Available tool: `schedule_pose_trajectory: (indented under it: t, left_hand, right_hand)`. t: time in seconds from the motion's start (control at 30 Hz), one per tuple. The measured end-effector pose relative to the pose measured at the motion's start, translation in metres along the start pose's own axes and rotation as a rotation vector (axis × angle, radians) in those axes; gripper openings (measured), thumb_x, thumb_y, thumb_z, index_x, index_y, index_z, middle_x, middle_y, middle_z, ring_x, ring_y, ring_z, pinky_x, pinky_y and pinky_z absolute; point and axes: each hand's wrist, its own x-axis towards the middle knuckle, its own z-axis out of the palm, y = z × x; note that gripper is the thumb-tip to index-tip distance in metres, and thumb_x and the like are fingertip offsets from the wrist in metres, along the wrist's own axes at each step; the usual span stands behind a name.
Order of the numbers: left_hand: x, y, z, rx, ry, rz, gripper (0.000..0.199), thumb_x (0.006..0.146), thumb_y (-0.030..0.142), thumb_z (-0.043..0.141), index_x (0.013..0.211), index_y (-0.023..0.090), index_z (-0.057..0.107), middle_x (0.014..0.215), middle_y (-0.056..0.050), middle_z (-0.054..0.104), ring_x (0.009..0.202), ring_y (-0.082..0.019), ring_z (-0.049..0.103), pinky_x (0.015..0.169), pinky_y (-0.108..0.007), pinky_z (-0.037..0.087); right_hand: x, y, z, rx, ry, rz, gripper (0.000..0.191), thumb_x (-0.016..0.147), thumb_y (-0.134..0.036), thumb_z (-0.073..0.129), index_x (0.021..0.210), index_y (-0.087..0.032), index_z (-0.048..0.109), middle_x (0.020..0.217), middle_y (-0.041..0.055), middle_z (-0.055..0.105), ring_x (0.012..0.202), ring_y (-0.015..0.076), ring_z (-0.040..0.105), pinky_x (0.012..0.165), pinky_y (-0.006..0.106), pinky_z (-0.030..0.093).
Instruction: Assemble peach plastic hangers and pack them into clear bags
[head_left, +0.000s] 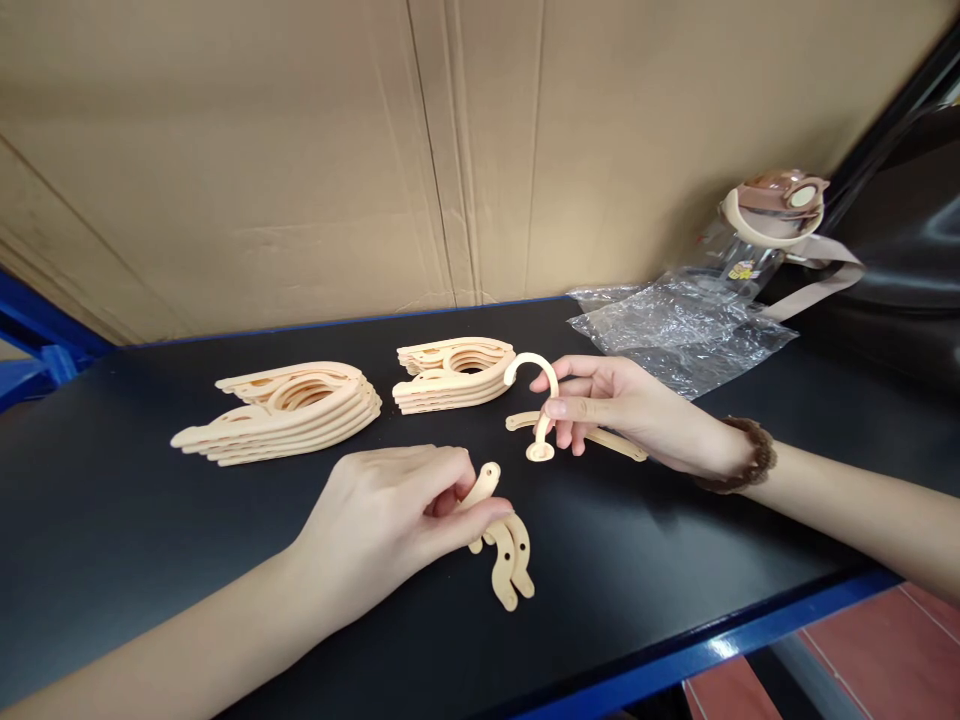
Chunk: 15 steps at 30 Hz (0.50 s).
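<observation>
My right hand point(600, 405) pinches a cream plastic hook point(551, 385) by its stem, with the round foot of the hook pointing down. Behind and below those fingers lies a thin cream bar point(616, 443) on the black table. In my left hand point(420, 505), thumb and fingers are closed on several curved cream pieces with small holes point(506, 555), which hang down just over the table. Two piles of folded cream hangers rest farther back, a left pile point(300, 410) and a middle pile point(457, 375).
A black table point(225, 540) with a blue edge stands against a cardboard wall point(300, 160). At the back right are a crumpled clear plastic bag point(675, 325) and a clear bottle point(750, 250) with a brown lid and strap. Red floor tiles show at lower right.
</observation>
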Motion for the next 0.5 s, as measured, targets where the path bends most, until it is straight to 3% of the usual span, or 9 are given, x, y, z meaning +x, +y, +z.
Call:
schedule_pose_trajectory:
  t: [0.2, 0.5]
  left_hand:
    - [-0.003, -0.001, 0.005, 0.130, -0.003, 0.109, 0.023, 0.104, 0.028, 0.033, 0.087, 0.020, 0.046, 0.065, 0.006, 0.052, 0.049, -0.008, 0.047, 0.050, -0.021, 0.035]
    - [0.004, 0.009, 0.002, 0.050, -0.128, 0.104, 0.021, 0.101, 0.017, 0.029, 0.092, 0.019, 0.048, 0.078, -0.001, 0.055, 0.069, -0.017, 0.046, 0.061, -0.029, 0.038]
  right_hand:
    - [-0.003, -0.003, 0.007, 0.031, -0.064, 0.006, 0.026, 0.083, -0.029, 0.072, 0.103, -0.017, 0.060, 0.084, 0.0019, 0.070, 0.067, 0.0084, 0.064, 0.059, 0.019, 0.053]
    - [-0.006, -0.004, 0.010, 0.048, -0.104, 0.025, 0.026, 0.087, -0.027, 0.067, 0.110, -0.017, 0.060, 0.083, 0.0014, 0.069, 0.067, 0.0081, 0.062, 0.060, 0.019, 0.053]
